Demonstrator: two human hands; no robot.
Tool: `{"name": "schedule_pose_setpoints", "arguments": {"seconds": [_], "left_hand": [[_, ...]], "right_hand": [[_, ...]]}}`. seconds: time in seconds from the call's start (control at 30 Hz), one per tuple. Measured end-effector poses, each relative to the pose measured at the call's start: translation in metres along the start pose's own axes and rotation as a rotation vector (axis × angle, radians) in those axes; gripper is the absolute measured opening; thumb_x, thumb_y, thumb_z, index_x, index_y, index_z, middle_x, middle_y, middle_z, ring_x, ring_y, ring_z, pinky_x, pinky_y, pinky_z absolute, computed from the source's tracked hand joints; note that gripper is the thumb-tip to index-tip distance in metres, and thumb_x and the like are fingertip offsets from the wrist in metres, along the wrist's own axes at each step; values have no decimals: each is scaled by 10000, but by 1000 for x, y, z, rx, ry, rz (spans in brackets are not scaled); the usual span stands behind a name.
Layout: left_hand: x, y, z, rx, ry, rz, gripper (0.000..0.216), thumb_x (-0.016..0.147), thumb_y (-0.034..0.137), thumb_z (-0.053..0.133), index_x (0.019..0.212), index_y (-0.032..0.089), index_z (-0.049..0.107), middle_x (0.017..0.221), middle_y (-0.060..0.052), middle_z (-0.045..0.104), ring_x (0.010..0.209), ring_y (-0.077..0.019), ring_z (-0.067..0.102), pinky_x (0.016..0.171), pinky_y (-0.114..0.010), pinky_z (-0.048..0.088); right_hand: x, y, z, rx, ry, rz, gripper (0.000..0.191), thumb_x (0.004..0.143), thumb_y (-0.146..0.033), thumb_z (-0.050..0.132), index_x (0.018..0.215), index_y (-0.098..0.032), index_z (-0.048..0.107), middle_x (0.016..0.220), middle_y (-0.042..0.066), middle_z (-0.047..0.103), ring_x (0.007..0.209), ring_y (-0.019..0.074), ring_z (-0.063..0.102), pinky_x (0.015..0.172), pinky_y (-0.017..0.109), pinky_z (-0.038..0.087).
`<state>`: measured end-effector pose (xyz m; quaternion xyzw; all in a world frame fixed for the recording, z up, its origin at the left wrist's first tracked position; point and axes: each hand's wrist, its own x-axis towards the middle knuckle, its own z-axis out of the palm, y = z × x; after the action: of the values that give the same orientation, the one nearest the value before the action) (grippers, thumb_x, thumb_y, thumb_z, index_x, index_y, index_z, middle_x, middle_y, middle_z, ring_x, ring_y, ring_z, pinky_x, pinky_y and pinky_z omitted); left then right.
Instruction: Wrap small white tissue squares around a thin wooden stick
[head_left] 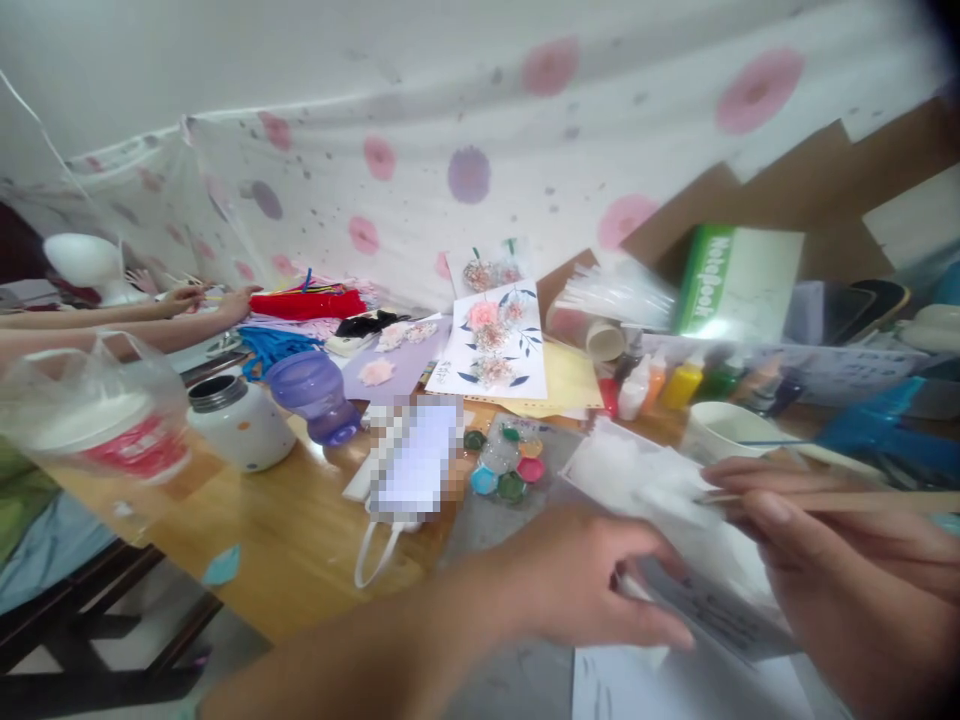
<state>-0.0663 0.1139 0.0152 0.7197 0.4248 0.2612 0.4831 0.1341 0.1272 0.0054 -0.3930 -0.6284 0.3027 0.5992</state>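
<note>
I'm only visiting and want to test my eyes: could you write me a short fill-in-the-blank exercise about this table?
1. The pale stick is in the person's ____ hand.
2. Between the orange bottle and the green bottle stands a ____ one.
3. The upright green-and-white item bears the printed word ____.

Missing words: right; yellow; Notebook.

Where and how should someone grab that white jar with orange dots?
The white, orange-dotted jar is likely best gripped by its dark neck, from above: it's narrower than the rounded body, which sits between a red-and-white bagged tub and a translucent purple cup.
</note>
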Motion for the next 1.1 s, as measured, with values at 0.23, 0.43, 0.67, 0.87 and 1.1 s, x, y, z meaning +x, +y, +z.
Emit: {"name": "schedule_pose_setpoints", "arguments": {"seconds": [0.23,0.43,0.67,0.87,1.1], "left_hand": [[-4,4,-12,171,32,107,201,821,403,704,836,208,751,786,-39,735,743,-211,663,680,-293,444],[-5,1,-17,-129,392,-37,286,798,462,717,916,208,657,608,60,513,546,-104,490,521,-218,366],[-6,5,-1,-620,337,-50,220,864,395,671,936,187,663,652,6,686,571,-127,646,575,-241,505],[-8,5,-2,-711,301,20,160,885,335,673,912,178,681,755,-17,748,694,-136,700,674,-244,534],[-7,2,-4,-655,281,38,142,909,311,646,847,184,654,703,20,718,650,-111,675,655,-231,523]], "right_hand": [[3,-14,17,346,16,220,36,742,-295,807,723,-278,781,838,42,750,814,208,694,667,285,590],[6,-24,17,169,-87,70,154,833,-163,702,809,-296,776,867,3,761,897,179,693,798,290,578],[3,-31,20,-99,-128,-250,163,822,-127,691,847,-270,766,825,-9,780,822,154,712,752,255,599],[3,-31,22,-41,-115,-187,152,817,-149,714,834,-282,785,808,-28,786,828,120,723,770,187,591],[2,-28,24,109,-137,-91,140,816,-160,726,783,-285,782,807,-24,777,840,127,721,749,193,591]]}}
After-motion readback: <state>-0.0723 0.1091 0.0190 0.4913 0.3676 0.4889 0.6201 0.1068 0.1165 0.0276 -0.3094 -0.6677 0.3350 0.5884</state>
